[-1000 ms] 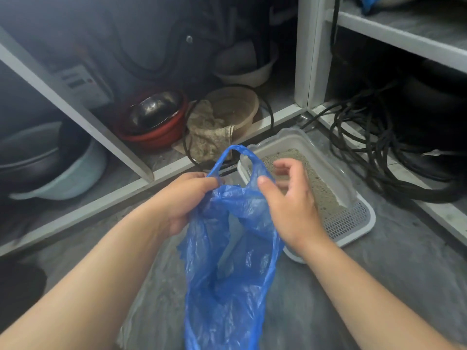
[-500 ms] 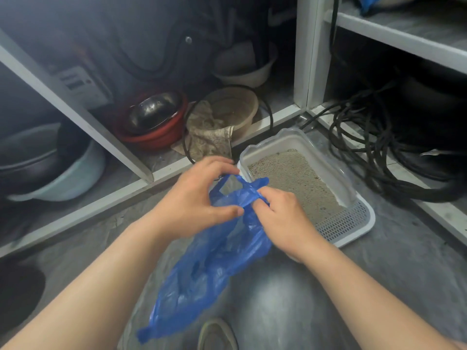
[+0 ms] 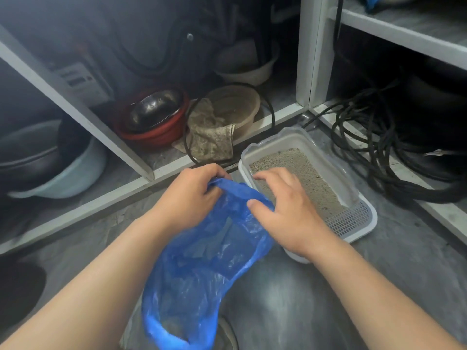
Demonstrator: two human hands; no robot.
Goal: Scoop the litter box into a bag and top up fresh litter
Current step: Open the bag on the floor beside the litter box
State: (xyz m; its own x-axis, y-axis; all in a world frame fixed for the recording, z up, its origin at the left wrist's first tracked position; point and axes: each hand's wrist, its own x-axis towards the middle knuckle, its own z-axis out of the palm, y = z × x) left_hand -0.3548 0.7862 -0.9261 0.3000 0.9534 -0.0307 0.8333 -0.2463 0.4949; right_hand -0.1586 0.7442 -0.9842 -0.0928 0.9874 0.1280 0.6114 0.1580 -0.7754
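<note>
A thin blue plastic bag (image 3: 202,263) hangs low over the grey floor in the middle of the view. My left hand (image 3: 192,195) grips the bag's top edge at its left side. My right hand (image 3: 285,210) holds the bag's right rim with thumb and fingers, stretching the mouth wide. Just beyond my right hand sits the white litter box (image 3: 285,137), filled with grey-beige litter (image 3: 303,178). A slotted grille (image 3: 351,221) forms its near right end. No scoop is visible.
White shelving (image 3: 106,127) frames the floor space. On the bottom shelf sit a red bowl holding a steel bowl (image 3: 154,117), a beige basin with a dirty cloth (image 3: 214,137), and a pale blue basin (image 3: 63,170). Coiled black cables (image 3: 384,152) lie right of the box.
The bag was raised with its handle up, then lowered. Both hands have since pulled apart, opening the bag's mouth. My right hand has shifted toward the litter box.
</note>
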